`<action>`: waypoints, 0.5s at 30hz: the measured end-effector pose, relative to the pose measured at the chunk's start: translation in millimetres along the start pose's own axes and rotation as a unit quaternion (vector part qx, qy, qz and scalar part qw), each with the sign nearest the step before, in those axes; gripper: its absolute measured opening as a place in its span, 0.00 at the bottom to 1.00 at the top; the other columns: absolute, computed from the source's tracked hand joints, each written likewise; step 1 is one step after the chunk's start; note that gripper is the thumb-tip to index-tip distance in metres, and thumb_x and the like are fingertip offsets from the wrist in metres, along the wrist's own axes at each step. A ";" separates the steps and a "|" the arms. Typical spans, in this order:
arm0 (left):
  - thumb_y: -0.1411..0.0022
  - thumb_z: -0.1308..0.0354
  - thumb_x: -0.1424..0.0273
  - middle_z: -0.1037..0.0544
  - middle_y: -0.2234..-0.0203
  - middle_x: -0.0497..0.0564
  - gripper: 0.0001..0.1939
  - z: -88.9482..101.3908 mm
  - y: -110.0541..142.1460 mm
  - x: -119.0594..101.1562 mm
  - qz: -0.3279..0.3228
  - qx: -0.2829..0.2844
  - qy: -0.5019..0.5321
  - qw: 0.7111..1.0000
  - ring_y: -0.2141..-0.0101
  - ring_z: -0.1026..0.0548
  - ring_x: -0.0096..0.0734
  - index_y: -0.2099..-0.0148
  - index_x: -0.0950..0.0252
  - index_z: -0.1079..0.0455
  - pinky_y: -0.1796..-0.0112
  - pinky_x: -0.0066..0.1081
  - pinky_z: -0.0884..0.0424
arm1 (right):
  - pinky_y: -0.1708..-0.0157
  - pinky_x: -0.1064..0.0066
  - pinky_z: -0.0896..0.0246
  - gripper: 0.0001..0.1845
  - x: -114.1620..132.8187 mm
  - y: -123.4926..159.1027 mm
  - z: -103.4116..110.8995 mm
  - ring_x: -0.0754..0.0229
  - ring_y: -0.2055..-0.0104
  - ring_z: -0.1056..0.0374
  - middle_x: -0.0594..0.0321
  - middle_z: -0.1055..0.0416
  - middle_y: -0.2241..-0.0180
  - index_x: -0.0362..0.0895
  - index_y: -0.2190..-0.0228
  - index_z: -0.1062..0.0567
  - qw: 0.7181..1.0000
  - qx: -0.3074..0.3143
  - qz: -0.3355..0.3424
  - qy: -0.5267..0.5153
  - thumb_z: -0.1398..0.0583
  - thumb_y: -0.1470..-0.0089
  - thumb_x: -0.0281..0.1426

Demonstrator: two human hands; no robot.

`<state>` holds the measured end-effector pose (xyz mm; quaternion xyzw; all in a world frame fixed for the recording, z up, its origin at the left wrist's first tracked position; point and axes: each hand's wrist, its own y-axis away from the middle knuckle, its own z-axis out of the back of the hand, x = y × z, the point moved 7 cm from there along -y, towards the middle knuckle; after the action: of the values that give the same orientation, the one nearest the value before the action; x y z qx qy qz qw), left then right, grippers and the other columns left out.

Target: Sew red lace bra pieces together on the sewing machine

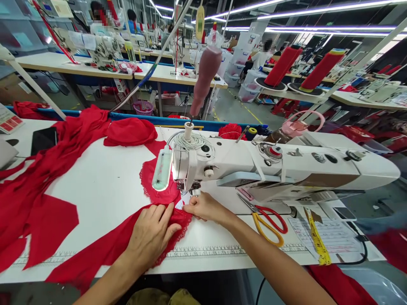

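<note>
My left hand (152, 228) lies flat, fingers stretched out, on a piece of red lace-edged fabric (179, 218) just in front of the needle area. At the right edge of that fabric my right hand (203, 206) is closed, thumb and forefinger pinched together on it; the fingertips are partly hidden. Both hands are close to the presser foot (180, 186) of a white sewing machine (235, 156). Behind the foot, more red fabric with a scalloped lace border (149, 178) spreads over the white table (101, 182).
Scissors (267, 220) with red and yellow handles lie right of my right forearm. A yellow tape measure (318, 239) rests on a written sheet (299, 233). Red fabric heaps (60, 165) and a phone (44, 140) are at left. Red thread cones (282, 65) stand behind.
</note>
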<state>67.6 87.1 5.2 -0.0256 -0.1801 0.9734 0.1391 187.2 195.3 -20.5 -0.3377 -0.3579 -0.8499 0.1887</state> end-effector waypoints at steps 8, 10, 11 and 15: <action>0.27 0.54 0.62 0.25 0.58 0.60 0.21 -1.2 -3.7 -3.1 -0.069 -0.019 -0.034 0.997 0.59 0.30 0.43 0.48 0.72 0.27 0.58 0.40 0.36 | 0.80 0.75 0.49 0.18 3.0 -0.3 -0.1 0.68 0.84 0.43 0.72 0.39 0.88 0.45 0.87 0.39 1.000 0.010 0.014 0.000 0.41 0.51 0.33; 0.27 0.54 0.63 0.25 0.57 0.61 0.20 -2.6 -5.6 -3.5 -0.092 -0.018 -0.024 0.995 0.58 0.30 0.43 0.50 0.73 0.27 0.56 0.40 0.36 | 0.80 0.75 0.50 0.18 3.4 -0.3 0.9 0.68 0.84 0.43 0.72 0.40 0.88 0.46 0.87 0.39 1.000 0.010 0.016 -0.001 0.41 0.51 0.33; 0.27 0.54 0.62 0.25 0.59 0.60 0.21 -4.1 -7.0 -2.0 -0.091 -0.011 -0.014 0.996 0.60 0.30 0.42 0.49 0.73 0.27 0.58 0.39 0.36 | 0.80 0.75 0.51 0.18 3.5 -0.3 1.4 0.69 0.84 0.44 0.72 0.40 0.88 0.46 0.87 0.39 1.000 0.011 0.017 -0.002 0.41 0.51 0.33; 0.27 0.54 0.58 0.25 0.63 0.57 0.24 -8.8 -11.0 4.5 -0.063 0.015 0.022 0.998 0.65 0.31 0.40 0.44 0.72 0.30 0.62 0.39 0.36 | 0.80 0.75 0.53 0.20 3.8 -1.0 2.8 0.68 0.83 0.44 0.72 0.40 0.88 0.45 0.88 0.41 0.999 0.015 0.028 -0.004 0.42 0.50 0.33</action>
<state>67.0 101.2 0.9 -0.0335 -0.1641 0.9644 0.2046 185.3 197.7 -16.8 -0.3480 -0.3619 -0.8375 0.2158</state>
